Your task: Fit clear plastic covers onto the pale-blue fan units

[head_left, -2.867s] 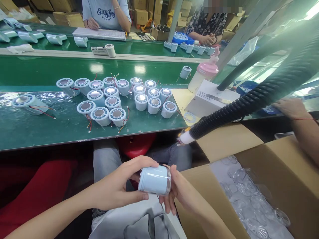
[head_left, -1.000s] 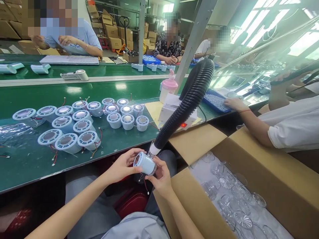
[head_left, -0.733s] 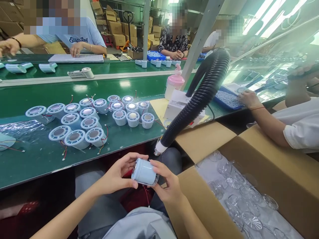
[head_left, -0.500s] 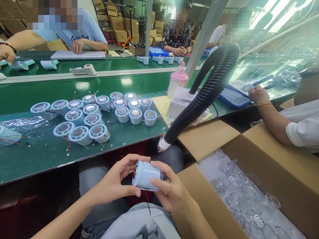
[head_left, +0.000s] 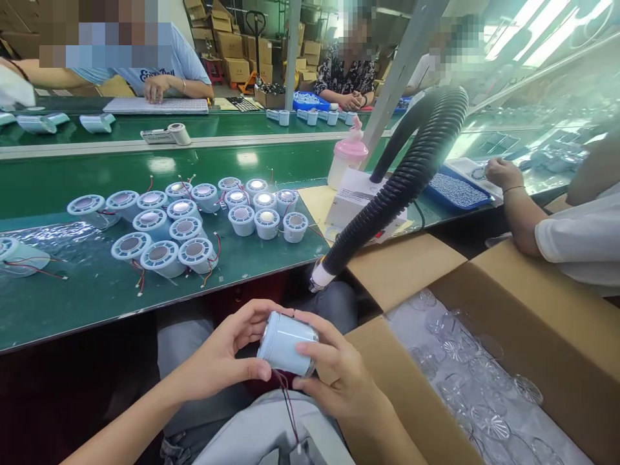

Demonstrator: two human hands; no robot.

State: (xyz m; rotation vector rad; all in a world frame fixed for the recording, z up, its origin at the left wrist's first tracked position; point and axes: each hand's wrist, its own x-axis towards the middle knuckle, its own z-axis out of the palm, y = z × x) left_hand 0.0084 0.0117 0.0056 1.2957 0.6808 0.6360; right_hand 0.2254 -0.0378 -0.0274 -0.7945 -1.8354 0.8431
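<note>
Between my hands, above my lap, is a light blue cup-shaped housing lying on its side. My left hand grips its left end, thumb below and fingers over the top. The right hand is closed around the other end, where a clear rim shows. Thin dark and red wires hang from the housing to a small white plug. On the green bench beyond stand several similar blue housings, with round metallic discs in their tops and red wires trailing.
A black flexible hose arches from a white box down toward my knee. At my right an open carton holds several clear ribbed discs. Co-workers sit across the bench and at the right, near a blue tray of small beads.
The housing has turned slightly in my hands, and more of its wires now hang in view. Across the bench, a co-worker's hand has lifted a whitish thing at the far left.
</note>
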